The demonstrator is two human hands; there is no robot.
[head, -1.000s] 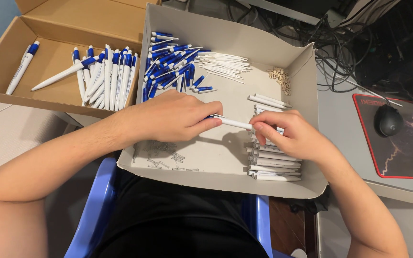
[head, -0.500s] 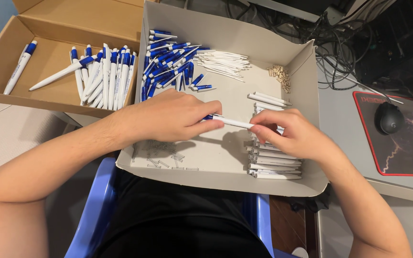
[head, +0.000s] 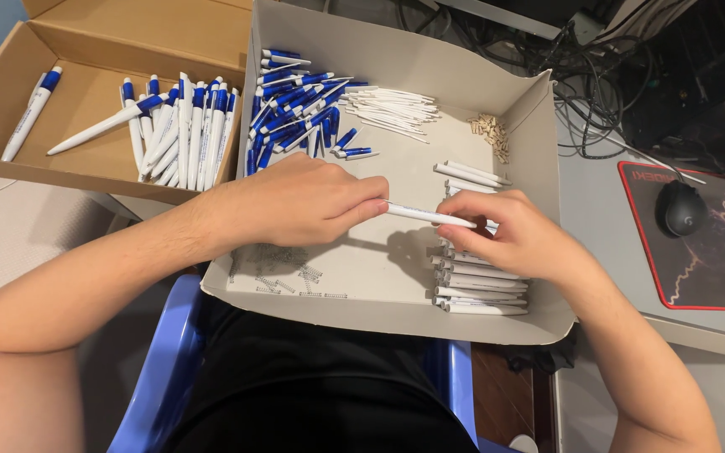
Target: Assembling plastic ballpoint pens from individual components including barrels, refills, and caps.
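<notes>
Nearest, small metal springs (head: 283, 281) lie scattered on the floor of the grey tray (head: 396, 323), left of a stack of white pen barrels (head: 480, 285). Just above them, both hands meet on one white pen tube (head: 430, 216): the left hand (head: 295, 201) pinches its left end, the right hand (head: 509, 231) closes on its right end. Over the last second almost nothing has shifted; the grip looks the same and the tube stays level, so the fitting seems mid-step. Farther off lie blue pen parts (head: 295, 109), thin white refills (head: 392, 109), and finished pens (head: 182, 130) in the brown box (head: 86, 172).
</notes>
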